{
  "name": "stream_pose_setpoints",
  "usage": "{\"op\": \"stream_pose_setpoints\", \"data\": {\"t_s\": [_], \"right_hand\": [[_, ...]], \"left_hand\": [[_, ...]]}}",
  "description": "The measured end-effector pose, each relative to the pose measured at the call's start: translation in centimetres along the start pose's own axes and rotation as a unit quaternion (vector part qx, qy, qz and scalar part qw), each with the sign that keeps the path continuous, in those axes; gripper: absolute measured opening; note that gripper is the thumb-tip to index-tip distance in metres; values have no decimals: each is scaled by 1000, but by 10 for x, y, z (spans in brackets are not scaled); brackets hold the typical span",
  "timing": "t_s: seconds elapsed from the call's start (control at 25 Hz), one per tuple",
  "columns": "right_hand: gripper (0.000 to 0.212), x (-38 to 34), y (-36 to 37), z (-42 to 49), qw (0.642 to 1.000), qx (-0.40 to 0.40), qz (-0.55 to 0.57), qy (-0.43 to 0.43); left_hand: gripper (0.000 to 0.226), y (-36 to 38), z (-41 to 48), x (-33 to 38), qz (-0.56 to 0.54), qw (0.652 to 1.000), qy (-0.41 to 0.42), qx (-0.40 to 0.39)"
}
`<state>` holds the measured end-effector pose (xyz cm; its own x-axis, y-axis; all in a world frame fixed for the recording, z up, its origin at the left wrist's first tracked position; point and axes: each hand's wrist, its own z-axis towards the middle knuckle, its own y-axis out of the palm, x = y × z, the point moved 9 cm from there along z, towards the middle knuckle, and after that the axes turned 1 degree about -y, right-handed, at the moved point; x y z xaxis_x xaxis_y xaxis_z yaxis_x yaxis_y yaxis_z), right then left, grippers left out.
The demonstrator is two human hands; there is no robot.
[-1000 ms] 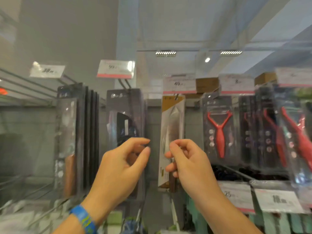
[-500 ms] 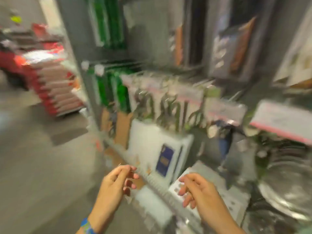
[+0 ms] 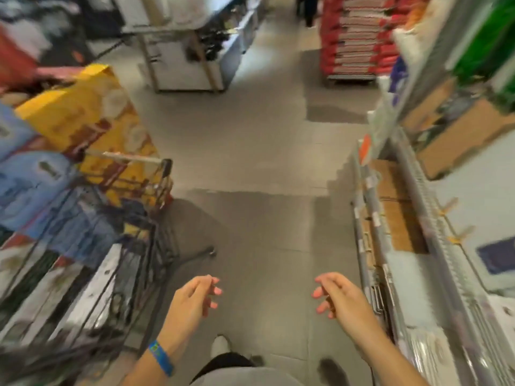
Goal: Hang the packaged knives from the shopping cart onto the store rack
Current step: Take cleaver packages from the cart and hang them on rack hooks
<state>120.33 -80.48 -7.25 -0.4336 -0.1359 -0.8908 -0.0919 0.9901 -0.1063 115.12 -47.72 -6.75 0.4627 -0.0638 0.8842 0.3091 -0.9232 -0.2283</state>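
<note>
Hands: two, both held low over the grey floor, well apart from each other.
Left hand: fingers loosely curled, thumb near the fingertips, nothing in its hold; one blue wristband on the wrist.
Right hand: fingers loosely curled inward, nothing in its hold.
Shopping cart: one, dark wire, at the left, just beside the left hand and loaded full.
Flat packs: several long pale packs standing on edge in the near end of the cart, left of the left hand and not touching it; these may be the packaged knives, but the blur hides what is inside and an exact count.
Other cart load: one large yellow bag at the far end, and at least two blue packs beside it.
Store rack: one run of shelving along the right edge, near the right hand, with brown cardboard boxes on its lowest level.
Writing: none legible on any pack, tag or the wristband.
Far aisle: one stack of red goods.
</note>
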Motion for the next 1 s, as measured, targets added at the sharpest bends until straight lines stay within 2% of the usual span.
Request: {"op": "stream_pose_setpoints", "data": {"t_s": [0.24,0.52,0.68,1.0], "right_hand": [[20,-13,175,19,989,-121,-81,-4],[20,-66,418,21,951,-261,-160,-54],[21,-64,498,13,918,-325,-221,-50],[16,-45,587,64,860,-384,-335,-38]], "left_hand": [[32,-138,-6,-80,-99,987,-80,100],[31,-351,11,-110,-203,949,-50,236],[30,-392,-7,-165,-244,924,-95,279],[28,-409,-17,-248,-320,851,-173,379]]}}
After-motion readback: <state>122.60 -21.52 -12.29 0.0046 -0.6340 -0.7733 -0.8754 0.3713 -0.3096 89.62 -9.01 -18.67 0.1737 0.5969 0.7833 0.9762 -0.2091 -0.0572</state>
